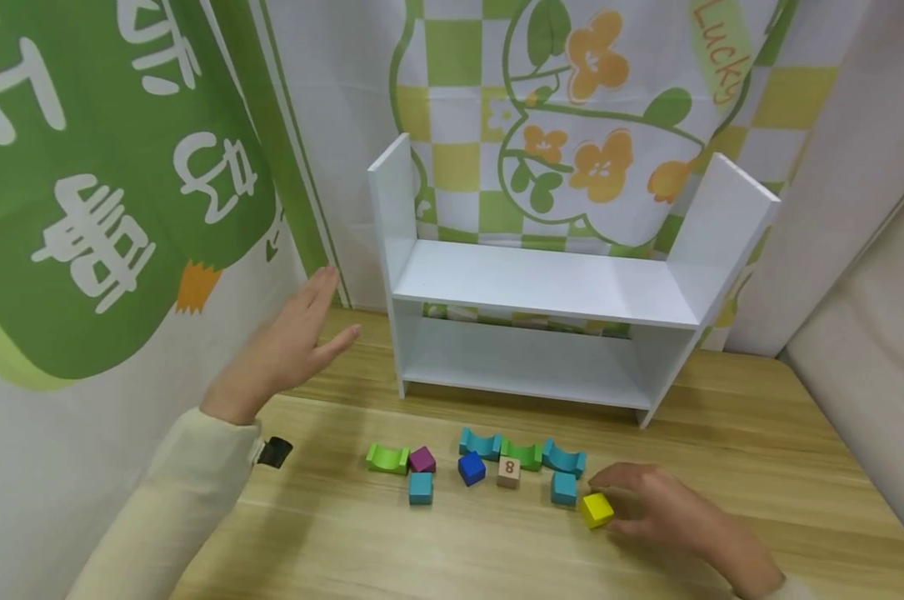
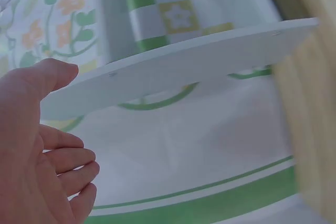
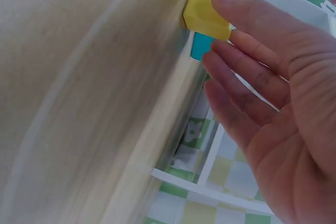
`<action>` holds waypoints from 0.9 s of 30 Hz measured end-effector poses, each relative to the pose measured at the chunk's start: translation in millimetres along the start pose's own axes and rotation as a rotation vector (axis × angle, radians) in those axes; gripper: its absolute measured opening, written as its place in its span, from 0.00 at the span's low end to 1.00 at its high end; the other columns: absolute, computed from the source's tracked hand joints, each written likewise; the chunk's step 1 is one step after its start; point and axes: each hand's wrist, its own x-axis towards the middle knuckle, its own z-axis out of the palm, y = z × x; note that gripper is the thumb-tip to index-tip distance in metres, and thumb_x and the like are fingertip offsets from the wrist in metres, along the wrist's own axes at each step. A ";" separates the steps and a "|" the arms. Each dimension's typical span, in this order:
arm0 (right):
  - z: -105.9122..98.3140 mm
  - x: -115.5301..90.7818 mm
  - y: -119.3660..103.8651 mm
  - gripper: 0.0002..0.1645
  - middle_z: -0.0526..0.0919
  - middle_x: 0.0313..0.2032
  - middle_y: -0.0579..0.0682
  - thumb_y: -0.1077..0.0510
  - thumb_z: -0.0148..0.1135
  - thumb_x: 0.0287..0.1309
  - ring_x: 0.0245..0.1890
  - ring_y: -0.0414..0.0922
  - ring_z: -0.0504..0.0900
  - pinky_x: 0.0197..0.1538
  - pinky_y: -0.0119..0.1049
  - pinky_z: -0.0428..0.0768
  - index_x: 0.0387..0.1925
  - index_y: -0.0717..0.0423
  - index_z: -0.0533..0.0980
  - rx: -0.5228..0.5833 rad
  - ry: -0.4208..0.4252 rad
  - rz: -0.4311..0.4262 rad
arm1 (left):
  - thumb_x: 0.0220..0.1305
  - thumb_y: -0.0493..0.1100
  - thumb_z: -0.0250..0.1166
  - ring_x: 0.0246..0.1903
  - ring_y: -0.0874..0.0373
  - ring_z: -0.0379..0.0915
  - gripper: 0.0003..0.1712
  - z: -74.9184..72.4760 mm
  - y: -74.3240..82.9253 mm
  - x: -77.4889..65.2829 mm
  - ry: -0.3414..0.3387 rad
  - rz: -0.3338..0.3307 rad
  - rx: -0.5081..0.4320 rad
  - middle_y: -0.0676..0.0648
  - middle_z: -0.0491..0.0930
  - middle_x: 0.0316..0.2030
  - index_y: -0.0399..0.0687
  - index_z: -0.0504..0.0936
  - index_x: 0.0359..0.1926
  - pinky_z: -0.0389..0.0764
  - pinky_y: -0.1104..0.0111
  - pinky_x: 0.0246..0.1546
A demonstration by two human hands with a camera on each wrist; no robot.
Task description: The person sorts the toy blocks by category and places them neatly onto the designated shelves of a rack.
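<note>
My right hand point(image 1: 665, 510) is low over the table's right front, thumb and fingers curled about a yellow block point(image 1: 596, 510). In the right wrist view the thumb overlaps the yellow block point(image 3: 205, 6), and the other fingers lie loosely bent. Just left of it sits a teal cube point(image 1: 563, 489). My left hand point(image 1: 287, 342) is raised beside the white shelf point(image 1: 541, 279), fingers extended, thumb apart, holding nothing. In the left wrist view the thumb of my left hand point(image 2: 42, 145) overlaps the shelf's side panel point(image 2: 184, 66).
A wooden cube point(image 1: 508, 472) marked 8, a blue cube point(image 1: 471, 468), a magenta cube point(image 1: 422, 460) and another teal cube point(image 1: 421, 488) lie on the table point(image 1: 437, 558). Behind them are several curved green and teal blocks point(image 1: 521, 455). Patterned cloth point(image 1: 459, 50) hangs behind the shelf.
</note>
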 end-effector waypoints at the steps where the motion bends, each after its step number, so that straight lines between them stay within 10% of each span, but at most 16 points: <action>1: 0.4 1.0 0.1 0.27 0.90 0.54 0.49 0.53 0.81 0.54 0.55 0.52 0.88 0.56 0.47 0.91 0.56 0.52 0.84 0.001 -0.005 -0.001 | 0.82 0.59 0.53 0.85 0.36 0.34 0.52 -6.7 1.7 1.9 0.010 0.001 0.013 0.34 0.36 0.85 0.36 0.35 0.84 0.48 0.38 0.84; 18: 5.7 8.7 -0.6 0.20 0.91 0.49 0.48 0.61 0.80 0.54 0.49 0.41 0.89 0.50 0.38 0.93 0.50 0.52 0.86 0.023 -0.029 -0.025 | 0.78 0.48 0.60 0.86 0.42 0.35 0.51 -89.6 31.6 49.8 0.282 0.174 0.156 0.37 0.39 0.86 0.35 0.39 0.84 0.45 0.50 0.88; 27: -7.6 16.4 -7.1 0.20 0.91 0.49 0.50 0.59 0.80 0.54 0.45 0.36 0.86 0.47 0.37 0.92 0.50 0.52 0.86 0.046 -0.047 -0.018 | 0.78 0.49 0.59 0.86 0.44 0.33 0.51 -110.0 50.7 71.4 0.239 0.209 0.241 0.40 0.36 0.86 0.38 0.38 0.85 0.40 0.55 0.88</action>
